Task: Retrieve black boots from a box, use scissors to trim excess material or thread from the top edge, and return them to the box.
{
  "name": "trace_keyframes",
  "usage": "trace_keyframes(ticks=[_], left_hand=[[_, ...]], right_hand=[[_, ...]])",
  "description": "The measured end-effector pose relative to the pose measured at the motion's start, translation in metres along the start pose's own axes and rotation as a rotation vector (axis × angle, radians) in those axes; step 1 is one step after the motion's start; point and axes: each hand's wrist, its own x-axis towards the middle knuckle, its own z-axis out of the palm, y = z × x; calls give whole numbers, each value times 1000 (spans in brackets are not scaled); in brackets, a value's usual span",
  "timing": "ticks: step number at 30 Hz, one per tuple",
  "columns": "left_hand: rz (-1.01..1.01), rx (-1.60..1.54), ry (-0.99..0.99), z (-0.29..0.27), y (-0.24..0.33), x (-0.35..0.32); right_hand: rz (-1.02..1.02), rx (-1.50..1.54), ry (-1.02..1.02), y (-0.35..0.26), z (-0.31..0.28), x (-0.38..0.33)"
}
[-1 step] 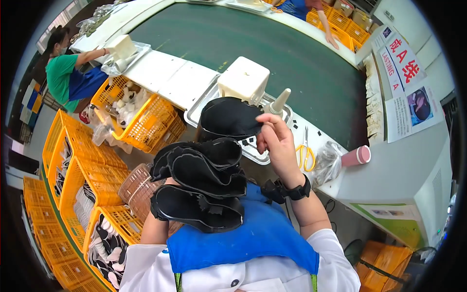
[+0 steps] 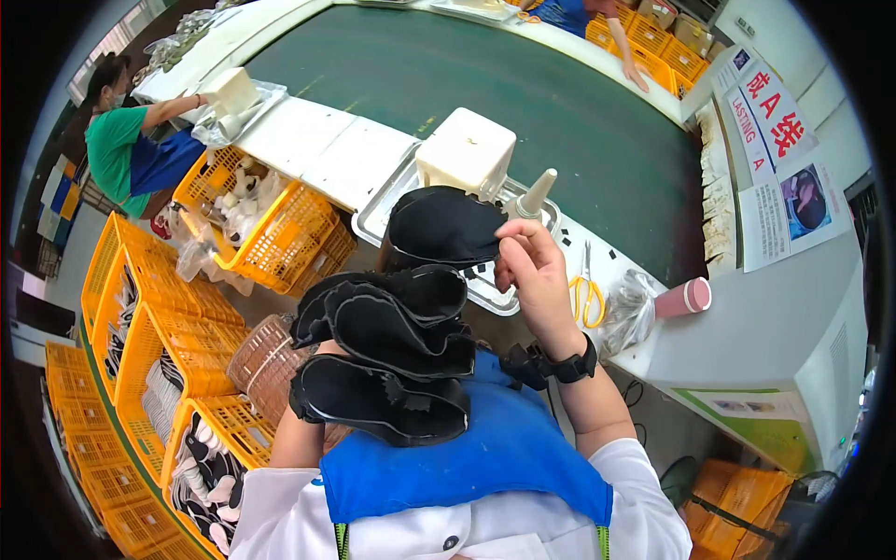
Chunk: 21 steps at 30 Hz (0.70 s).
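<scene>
Several black shoe uppers (image 2: 401, 331) with pale raw edges lie stacked in front of my blue apron, over my left forearm. My left hand (image 2: 329, 348) holds them from beneath; only a bit of skin shows between the pieces, and its fingers are hidden. The farthest black shoe upper (image 2: 439, 227) has its opening turned up. At its right edge my right hand (image 2: 537, 266) is closed, thumb and forefinger pinching the rim. Beyond it, a metal tray (image 2: 378, 210) bears a cream block-shaped container (image 2: 469, 149) and a cream nozzle-topped bottle (image 2: 537, 194).
Yellow-handled scissors (image 2: 588, 297), a clear plastic bag (image 2: 630, 313) and a pink cup (image 2: 683, 299) stand right on the white ledge. A green conveyor belt (image 2: 523, 93) runs behind. Yellow crates (image 2: 271, 229) line the left. A person in green (image 2: 117, 154) works at far left, another person's arm (image 2: 627, 56) at far right.
The black uppers and my right hand have shifted very slightly to the right. The grip at the rim looks the same.
</scene>
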Motion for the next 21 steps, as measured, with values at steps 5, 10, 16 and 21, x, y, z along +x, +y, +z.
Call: trace_keyframes(ticks=[5,10,16,21], left_hand=[[-39,-18,-27,7,7,31],[-64,-35,-45,19,13,38],[-105,-55,-81,47,-10,117],[-142,-75,-108,40,0,105]], right_hand=[[-13,-13,39,7,-14,3],[-16,-104,85,6,-24,-3],[-165,20,167,4,-24,-21],[30,-319,203,-17,-73,-31]])
